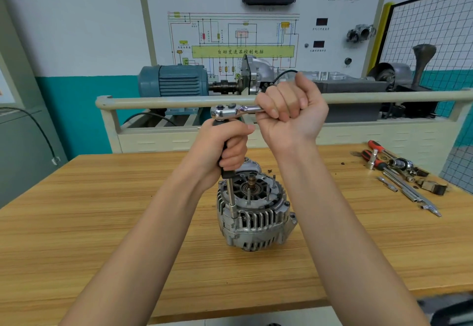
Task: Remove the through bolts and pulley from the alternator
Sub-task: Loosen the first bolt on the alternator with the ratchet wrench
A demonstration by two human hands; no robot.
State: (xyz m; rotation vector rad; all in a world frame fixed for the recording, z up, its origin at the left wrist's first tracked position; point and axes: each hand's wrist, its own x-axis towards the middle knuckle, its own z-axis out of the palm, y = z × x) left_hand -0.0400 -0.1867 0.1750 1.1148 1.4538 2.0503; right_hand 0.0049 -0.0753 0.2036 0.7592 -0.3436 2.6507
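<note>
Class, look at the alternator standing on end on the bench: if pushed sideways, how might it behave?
The alternator looks like ribbed cast metal, so probably heavy and stiff. It stands on a narrow end on the wooden bench, so a sideways push may tip it. Its rounded body would likely roll once down.

text: 自动变速器控制电脑 | on: green bar (pixel 242 51) of wall diagram board (pixel 332 0) | other labels: unreadable

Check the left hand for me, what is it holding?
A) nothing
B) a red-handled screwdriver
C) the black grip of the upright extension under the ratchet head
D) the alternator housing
C: the left hand wraps the black grip of the extension running down to the alternator.
</note>
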